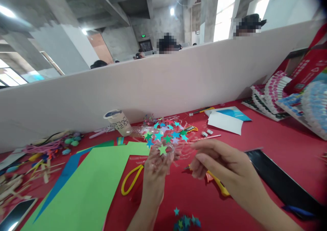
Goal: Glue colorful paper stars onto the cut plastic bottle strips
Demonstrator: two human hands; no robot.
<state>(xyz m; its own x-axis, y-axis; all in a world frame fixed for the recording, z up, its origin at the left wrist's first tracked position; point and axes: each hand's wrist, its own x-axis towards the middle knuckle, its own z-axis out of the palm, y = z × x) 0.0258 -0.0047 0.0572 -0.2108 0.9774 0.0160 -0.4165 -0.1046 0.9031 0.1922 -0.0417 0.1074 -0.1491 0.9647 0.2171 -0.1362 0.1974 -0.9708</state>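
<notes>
My left hand is closed on a clear plastic piece cut into strips, with stars on it. The stars are shiny green, blue, teal and lilac, and a pale green one sits nearest my fingers. To its right my right hand hovers with half-curled fingers apart and nothing visible in them. Below that hand lies a yellow-handled tool. Yellow scissor-like handles rest by my left wrist. A small heap of loose stars is at the front edge of view.
Green card sheets lie at left beside sticks, pipe cleaners and a phone. A marked cup stands by the white partition. At right are white paper, a black strip and folded-paper fans.
</notes>
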